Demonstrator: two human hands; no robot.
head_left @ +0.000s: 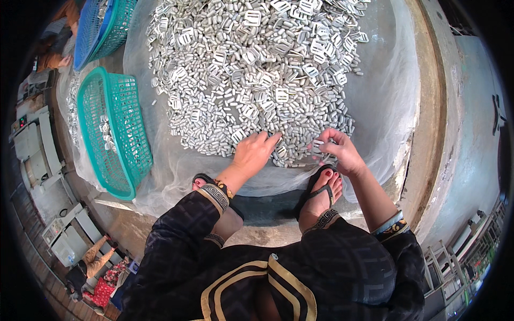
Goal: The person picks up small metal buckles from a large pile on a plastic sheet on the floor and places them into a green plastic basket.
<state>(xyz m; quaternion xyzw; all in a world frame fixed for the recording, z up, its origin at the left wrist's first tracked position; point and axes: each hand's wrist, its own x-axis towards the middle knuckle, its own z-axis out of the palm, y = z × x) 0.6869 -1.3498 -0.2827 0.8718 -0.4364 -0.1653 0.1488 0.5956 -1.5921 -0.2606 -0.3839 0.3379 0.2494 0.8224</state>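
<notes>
A wide heap of small silver-grey pellets (201,128), mixed with flat metal slide buckles (252,18), spreads before me on a translucent plastic sheet (383,101). At the heap's near edge, my left hand (250,156) is palm down, a finger reaching over the pellets. It appears open, though some of its fingers are hidden. To its right, my right hand (341,152) pinches a silver buckle (317,145) between thumb and fingers, just over the pile's edge. Left of the heap, a green plastic basket (140,152) contains several buckles.
Another basket, blue and green (111,41), stands at the upper left, near another person's hand (65,60). My sandalled feet (327,190) rest at the near edge of the sheet. A raised concrete ledge (428,123) runs along the right. People and machines (40,152) appear at the left.
</notes>
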